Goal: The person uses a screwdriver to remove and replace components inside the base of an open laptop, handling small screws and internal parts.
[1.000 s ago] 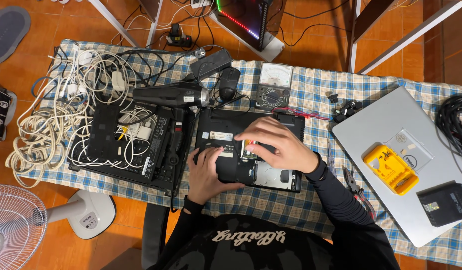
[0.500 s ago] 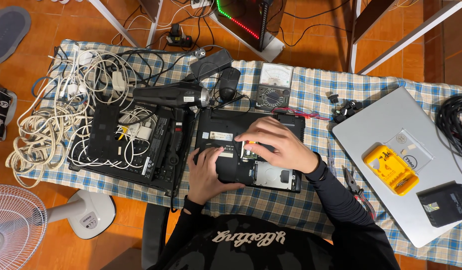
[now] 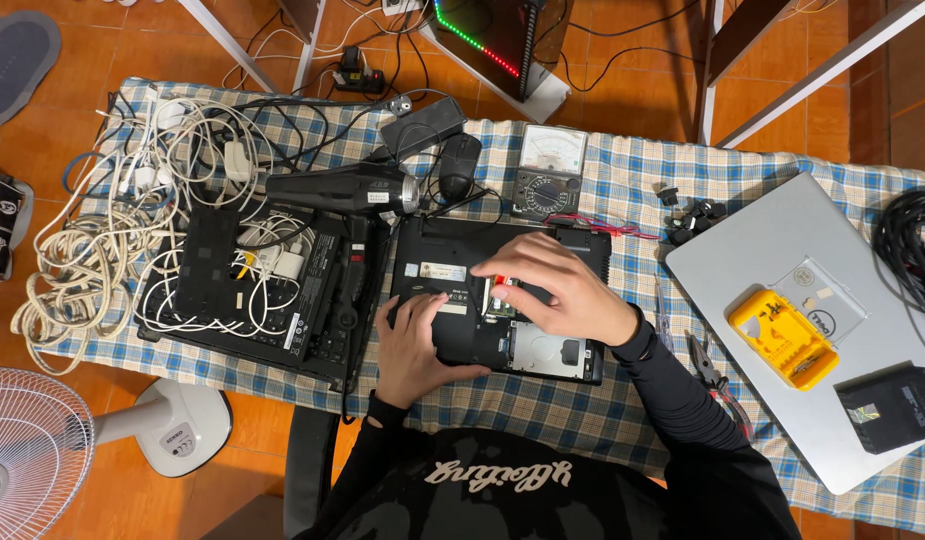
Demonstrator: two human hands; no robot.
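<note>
Two bare hands are down on the black laptop (image 3: 453, 275), which lies underside-up with its bottom panel off, near the front middle of the checked tablecloth (image 3: 623, 190). The right hand (image 3: 563, 290) reaches in from the right with fingers curled over the opened bay, fingertips pinched around a small component with a red spot; how firmly it is gripped cannot be told. The left hand (image 3: 415, 345) lies flat and open on the laptop's near left part, pressing on the casing and clasping nothing. Just left of the laptop, touching its edge, sits a second black laptop base (image 3: 328, 310) with white cables (image 3: 83, 260) heaped on it and spilling off the table's left side. A black hair dryer (image 3: 343, 190) lies behind, and beside it a black mouse (image 3: 460, 165) and an analogue multimeter (image 3: 549, 165) with red leads. Off to the right rests a closed silver laptop (image 3: 773, 230) bearing a yellow bit case (image 3: 783, 338) and a small black box (image 3: 891, 408). Pliers (image 3: 705, 360) lie near the right forearm. Down on the tiled floor stands a white fan (image 3: 43, 450).
</note>
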